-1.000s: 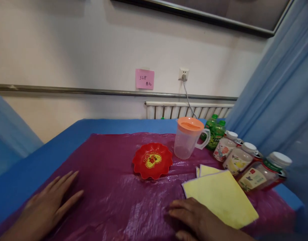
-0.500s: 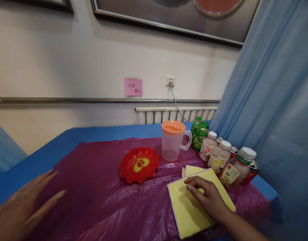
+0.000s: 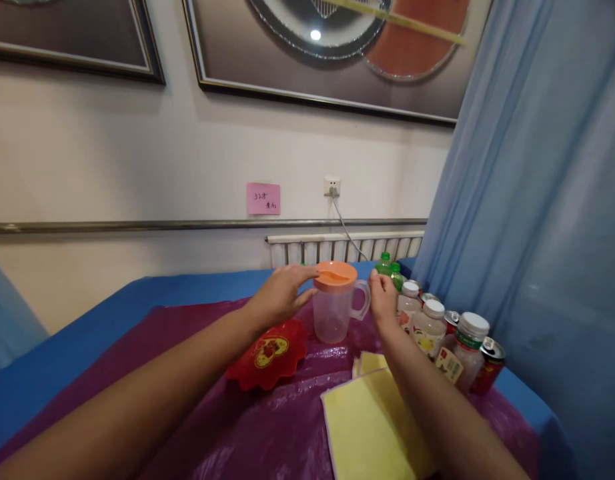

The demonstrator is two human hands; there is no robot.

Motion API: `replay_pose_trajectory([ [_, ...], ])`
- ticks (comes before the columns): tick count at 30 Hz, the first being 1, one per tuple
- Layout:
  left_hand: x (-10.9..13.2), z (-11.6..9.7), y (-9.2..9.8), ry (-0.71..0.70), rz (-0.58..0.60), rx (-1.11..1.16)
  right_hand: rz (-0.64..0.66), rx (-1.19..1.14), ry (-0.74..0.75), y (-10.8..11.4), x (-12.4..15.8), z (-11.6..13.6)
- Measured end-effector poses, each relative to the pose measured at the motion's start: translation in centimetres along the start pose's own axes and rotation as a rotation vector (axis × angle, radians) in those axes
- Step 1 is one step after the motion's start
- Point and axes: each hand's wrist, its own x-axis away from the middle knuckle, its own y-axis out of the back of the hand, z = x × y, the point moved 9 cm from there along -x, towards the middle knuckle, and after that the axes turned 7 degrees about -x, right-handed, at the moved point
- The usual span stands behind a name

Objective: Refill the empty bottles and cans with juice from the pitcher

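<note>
A clear plastic pitcher (image 3: 331, 319) with an orange lid (image 3: 336, 275) stands upright on the purple plastic sheet. My left hand (image 3: 286, 292) is at the lid's left side, its thumb and fingers apart and the fingertips close to or touching the rim. Just right of the pitcher's handle (image 3: 362, 300) is my right hand (image 3: 383, 298), its fingers curled in with nothing visible in them. My left forearm partly covers the red scalloped plate (image 3: 268, 357). Folded yellow cloths (image 3: 360, 420) lie partly beneath my right forearm.
At the right stand green bottles (image 3: 395, 275), white-capped bottles (image 3: 427, 327) and cans (image 3: 489, 367). A blue curtain (image 3: 517, 200) hangs behind them. The purple sheet (image 3: 257, 427) covers a blue-clothed table (image 3: 152, 290) against a wall with a rail (image 3: 202, 225) and radiator (image 3: 312, 250).
Both hands have reached forward to the pitcher: the left from the lower left to the lid, the right from above the yellow cloth to beside the handle. My view has tilted up slightly.
</note>
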Motion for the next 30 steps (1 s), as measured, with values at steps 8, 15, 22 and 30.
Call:
replay_pose_trajectory([
  [8, -9.6, -0.8, -4.1, -0.280, 0.184, -0.148, 0.065, -0.007, 0.010, -2.6, 1.3, -2.6],
  [15, -10.9, -1.8, -5.9, -0.455, 0.268, -0.194, 0.116, 0.006, 0.060, -3.3, 1.7, -3.1],
  [22, -11.0, -2.1, -5.9, -0.511, 0.296, -0.193, 0.108, 0.065, 0.104, -3.5, 1.7, -2.8],
  [30, -11.7, -1.5, -6.2, -0.459, 0.345, -0.130, 0.113, 0.077, 0.125, -3.4, 1.4, -2.7],
])
